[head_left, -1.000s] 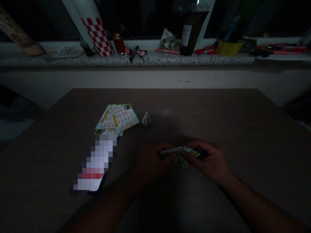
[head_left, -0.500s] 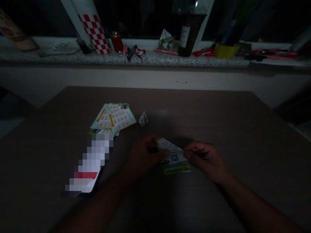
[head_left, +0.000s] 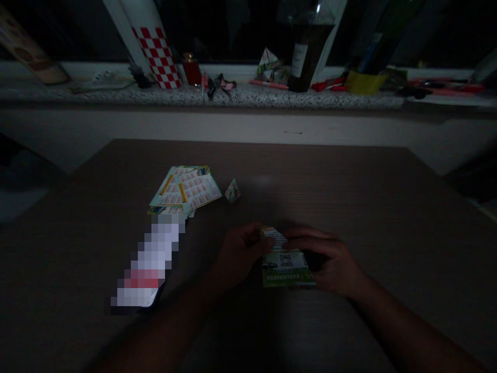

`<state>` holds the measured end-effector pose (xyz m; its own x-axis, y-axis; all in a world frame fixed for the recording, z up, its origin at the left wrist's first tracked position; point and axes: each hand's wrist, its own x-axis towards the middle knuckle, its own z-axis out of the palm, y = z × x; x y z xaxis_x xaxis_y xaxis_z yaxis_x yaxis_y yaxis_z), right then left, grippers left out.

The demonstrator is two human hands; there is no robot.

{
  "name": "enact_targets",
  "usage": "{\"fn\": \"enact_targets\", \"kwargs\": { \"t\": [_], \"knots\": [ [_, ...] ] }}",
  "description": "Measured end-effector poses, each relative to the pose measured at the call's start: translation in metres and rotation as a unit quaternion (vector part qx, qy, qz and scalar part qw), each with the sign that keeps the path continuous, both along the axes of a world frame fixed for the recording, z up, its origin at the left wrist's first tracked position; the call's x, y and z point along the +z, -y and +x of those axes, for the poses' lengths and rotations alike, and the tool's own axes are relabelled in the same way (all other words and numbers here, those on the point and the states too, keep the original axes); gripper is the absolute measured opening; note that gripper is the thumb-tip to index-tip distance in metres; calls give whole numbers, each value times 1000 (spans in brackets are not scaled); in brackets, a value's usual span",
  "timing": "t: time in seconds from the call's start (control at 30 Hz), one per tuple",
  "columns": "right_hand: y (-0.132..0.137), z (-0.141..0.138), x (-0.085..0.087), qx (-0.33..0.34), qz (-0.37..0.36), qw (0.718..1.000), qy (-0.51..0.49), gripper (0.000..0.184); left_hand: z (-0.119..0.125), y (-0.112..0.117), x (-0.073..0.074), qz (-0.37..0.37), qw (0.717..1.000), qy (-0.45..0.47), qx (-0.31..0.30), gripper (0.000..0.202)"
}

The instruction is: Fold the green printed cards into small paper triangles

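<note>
A printed paper leaflet [head_left: 287,275], green and white with a QR code, is partly folded, its top end narrowing in a slant. My left hand [head_left: 243,254] pinches its upper left edge, thumb on top. At the right side, my right hand [head_left: 336,259] is curved round the sheet, its fingers reaching along the slanted top edge and its thumb at the lower right corner. Beyond my left hand stands a small folded paper piece [head_left: 233,191], pointed at the top. Left of that lies a stack of printed leaflets [head_left: 199,190].
A phone [head_left: 153,264] with a blurred bright screen lies left of my left arm on the dark wooden table [head_left: 341,181]. Along the stone windowsill [head_left: 248,98] stand a checkered tube [head_left: 159,59], a dark bottle [head_left: 306,57], a red bottle [head_left: 191,70] and pens.
My right hand has shifted from pinching the right corner to spreading along the leaflet's right side. More of the leaflet's green lower part shows. The view has moved slightly.
</note>
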<state>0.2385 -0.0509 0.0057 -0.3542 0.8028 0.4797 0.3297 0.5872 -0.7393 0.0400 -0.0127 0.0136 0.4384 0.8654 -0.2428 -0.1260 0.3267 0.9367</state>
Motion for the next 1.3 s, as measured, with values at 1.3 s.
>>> {"fn": "enact_targets", "kwargs": {
  "t": [1.3],
  "knots": [
    [6, -24, -1, -188, -170, 961, -114, 16, 4, 9, -10, 133, 988, -77, -32, 28]
  ]
}}
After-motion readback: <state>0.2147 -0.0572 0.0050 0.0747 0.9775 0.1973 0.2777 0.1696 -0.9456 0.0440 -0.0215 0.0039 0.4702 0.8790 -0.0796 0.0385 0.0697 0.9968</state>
